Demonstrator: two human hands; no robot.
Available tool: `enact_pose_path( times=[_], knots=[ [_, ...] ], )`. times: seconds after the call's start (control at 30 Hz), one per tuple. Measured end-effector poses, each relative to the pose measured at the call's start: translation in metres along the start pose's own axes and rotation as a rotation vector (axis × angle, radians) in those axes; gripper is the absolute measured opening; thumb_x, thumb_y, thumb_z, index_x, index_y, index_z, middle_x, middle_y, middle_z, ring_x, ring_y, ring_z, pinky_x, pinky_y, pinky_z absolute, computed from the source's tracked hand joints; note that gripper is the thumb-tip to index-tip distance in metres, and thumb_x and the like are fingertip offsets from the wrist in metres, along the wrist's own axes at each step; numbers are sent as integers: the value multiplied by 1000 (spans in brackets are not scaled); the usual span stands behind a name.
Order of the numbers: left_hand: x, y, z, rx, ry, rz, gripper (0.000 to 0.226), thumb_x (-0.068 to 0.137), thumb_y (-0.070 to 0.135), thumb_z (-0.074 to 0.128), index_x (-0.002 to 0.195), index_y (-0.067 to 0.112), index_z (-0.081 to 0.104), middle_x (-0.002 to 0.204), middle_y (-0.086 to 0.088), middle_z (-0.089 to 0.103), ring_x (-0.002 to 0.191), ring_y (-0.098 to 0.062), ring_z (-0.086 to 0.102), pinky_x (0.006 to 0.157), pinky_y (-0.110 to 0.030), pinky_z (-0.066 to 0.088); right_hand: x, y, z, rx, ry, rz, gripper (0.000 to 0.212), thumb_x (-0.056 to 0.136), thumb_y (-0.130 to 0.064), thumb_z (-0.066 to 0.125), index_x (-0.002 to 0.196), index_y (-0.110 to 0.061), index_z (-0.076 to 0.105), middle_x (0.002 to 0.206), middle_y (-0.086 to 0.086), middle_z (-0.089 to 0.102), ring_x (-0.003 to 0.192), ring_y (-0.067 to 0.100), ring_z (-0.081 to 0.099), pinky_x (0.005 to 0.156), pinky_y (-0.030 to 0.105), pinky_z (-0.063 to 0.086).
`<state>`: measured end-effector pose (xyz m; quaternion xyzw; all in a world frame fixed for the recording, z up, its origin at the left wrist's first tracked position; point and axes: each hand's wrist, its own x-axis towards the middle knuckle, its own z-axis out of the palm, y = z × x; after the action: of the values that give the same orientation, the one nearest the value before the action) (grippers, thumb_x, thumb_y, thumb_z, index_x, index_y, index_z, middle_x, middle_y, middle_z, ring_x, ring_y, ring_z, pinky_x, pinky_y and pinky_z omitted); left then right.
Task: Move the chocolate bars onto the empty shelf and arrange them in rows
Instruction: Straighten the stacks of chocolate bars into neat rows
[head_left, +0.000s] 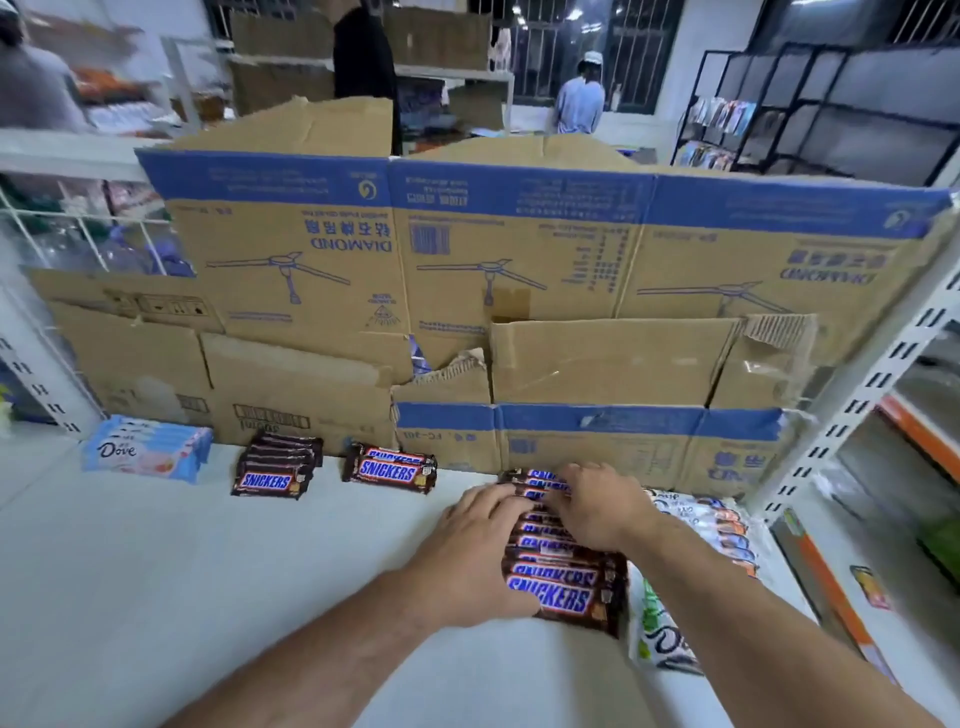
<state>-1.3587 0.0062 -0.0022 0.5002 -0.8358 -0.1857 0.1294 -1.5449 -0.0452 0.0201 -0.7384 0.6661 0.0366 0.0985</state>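
A long overlapping row of Snickers bars (563, 587) runs from the cardboard backing toward me on the right of the white shelf (208, 571). My left hand (475, 545) lies on the row's left side, fingers extended over the bars. My right hand (597, 506) rests on the far part of the row, fingers bent down onto the wrappers. Two short Snickers stacks, one (275, 473) and another (389, 468), sit at the back middle. A stack of blue Dove bars (148, 452) is at the back left.
Flattened cardboard boxes (519, 291) stand as a wall behind the shelf. More Dove packs (711, 525) and a green-white pack (660, 634) lie right of the row. A slotted white upright (857, 395) bounds the right side. People stand in the background.
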Motion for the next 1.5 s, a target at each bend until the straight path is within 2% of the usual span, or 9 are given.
enact_pose_path(
  times=[0.37, 0.53, 0.7, 0.87, 1.1, 1.27, 1.33, 1.4, 1.5],
  knots=[
    [1, 10, -7, 49, -100, -74, 102, 72, 53, 72, 151, 34, 11, 159, 10, 7, 145, -6, -1, 116, -29, 2, 15, -3, -9, -33, -157, -19, 52, 90, -55, 38, 129, -22, 51, 135, 7, 44, 128, 27, 38, 107, 45, 32],
    [3, 10, -9, 81, -108, -29, 101, 72, 54, 71, 151, 34, 11, 161, 8, 3, 146, -8, -4, 118, -32, 2, 18, -6, -10, 42, -202, 34, 52, 83, -53, 46, 123, -20, 51, 130, 7, 55, 119, 28, 50, 103, 43, 41],
    [2, 6, -6, 137, -103, 13, 102, 73, 55, 68, 152, 31, 7, 162, 5, -2, 147, -11, -9, 119, -32, -1, 19, -6, -13, 0, -210, 49, 59, 77, -58, 50, 124, -22, 53, 129, 7, 53, 122, 30, 45, 102, 40, 41],
    [-2, 2, 4, 170, -90, 19, 110, 73, 60, 60, 153, 26, -8, 161, 1, -14, 145, -11, -23, 120, -40, -8, 8, -8, -11, 199, -152, 54, 39, 77, -40, 64, 107, -21, 47, 103, 2, 61, 98, 23, 58, 78, 31, 47],
    [-6, -4, -3, 237, -141, -16, 129, 63, 63, 64, 149, 23, -23, 156, -7, -31, 139, -18, -37, 118, -49, -10, -26, -22, 9, 179, 54, -69, 31, 84, -46, 54, 101, -24, 42, 101, 1, 64, 96, 26, 61, 80, 35, 45],
    [-18, -22, -21, 286, -309, 12, 140, 58, 68, 69, 146, 21, -29, 155, -4, -33, 139, -17, -37, 119, -46, -10, -42, -54, 27, 176, 176, -216, 32, 88, -51, 44, 106, -24, 43, 101, -1, 62, 96, 24, 57, 82, 39, 41],
    [-22, -29, -25, 290, -338, 16, 142, 55, 71, 69, 147, 22, -27, 160, -1, -17, 146, -17, -21, 120, -45, -4, -46, -61, 32, 187, 169, -208, 38, 87, -55, 41, 111, -25, 46, 106, -3, 63, 100, 22, 57, 85, 39, 42],
    [-25, -33, -26, 284, -321, 38, 141, 52, 74, 67, 149, 22, -22, 157, 3, 4, 144, -19, 0, 120, -41, 7, -50, -62, 31, 225, 96, -184, 60, 80, -69, 41, 124, -29, 45, 119, -7, 58, 112, 18, 52, 94, 37, 39],
    [-26, -34, -25, 277, -300, 82, 144, 49, 73, 69, 150, 21, -19, 148, 3, 14, 137, -19, 13, 117, -37, 18, -62, -54, 19, 224, -155, -208, 116, 55, -84, 57, 150, -35, 12, 150, -14, 25, 139, 11, 20, 114, 36, 21]
  ],
)
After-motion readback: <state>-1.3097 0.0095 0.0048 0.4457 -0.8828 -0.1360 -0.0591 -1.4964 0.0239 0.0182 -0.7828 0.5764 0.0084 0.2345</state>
